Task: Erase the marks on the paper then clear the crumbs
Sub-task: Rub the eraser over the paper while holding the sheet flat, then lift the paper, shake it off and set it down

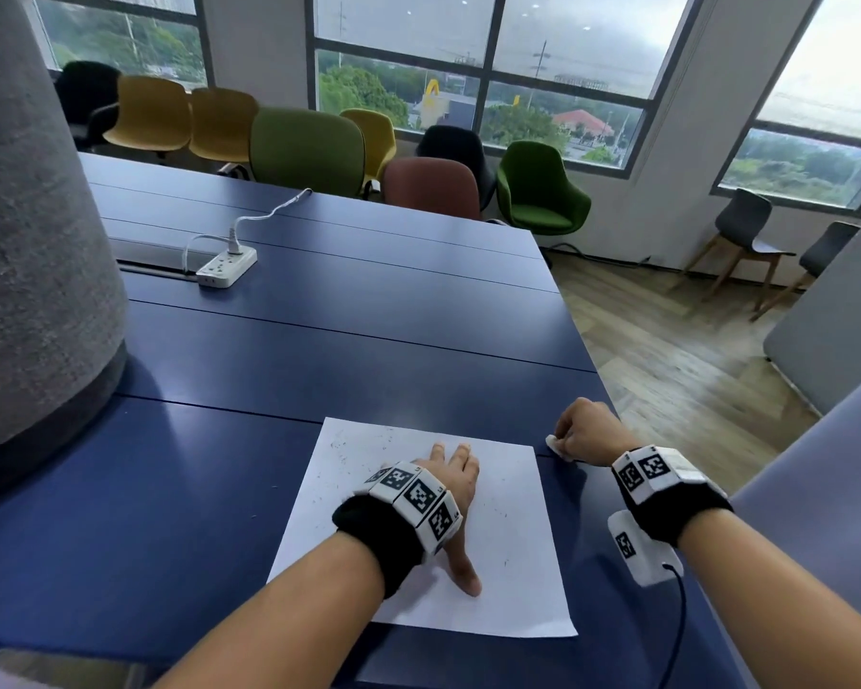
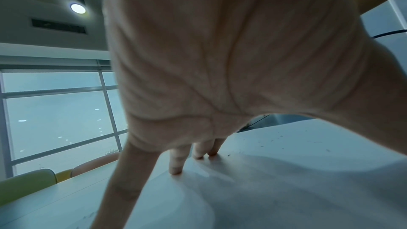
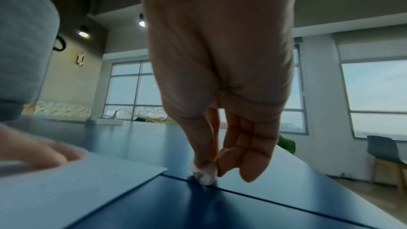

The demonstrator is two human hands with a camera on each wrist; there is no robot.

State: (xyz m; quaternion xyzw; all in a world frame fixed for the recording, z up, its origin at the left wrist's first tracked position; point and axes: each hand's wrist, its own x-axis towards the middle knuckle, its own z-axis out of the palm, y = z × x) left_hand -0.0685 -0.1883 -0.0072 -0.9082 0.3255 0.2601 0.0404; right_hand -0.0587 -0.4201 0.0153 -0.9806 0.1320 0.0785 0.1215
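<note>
A white sheet of paper (image 1: pixel 508 554) lies on the blue table near its front edge, dotted with small dark eraser crumbs (image 1: pixel 364 442). My left hand (image 1: pixel 451 482) rests flat on the paper with fingers spread, pinning it; its fingertips (image 2: pixel 176 170) press on the sheet. My right hand (image 1: pixel 585 432) is just off the paper's far right corner, above the table. It pinches a small white eraser (image 1: pixel 557 447) between thumb and fingers, and the eraser (image 3: pixel 204 175) touches the tabletop.
The blue table (image 1: pixel 319 340) stretches ahead; its right edge runs close to my right hand. A white power strip (image 1: pixel 227 268) with a cable lies at the far left. A grey pillar (image 1: pixel 36 216) stands at the left. Chairs line the far side.
</note>
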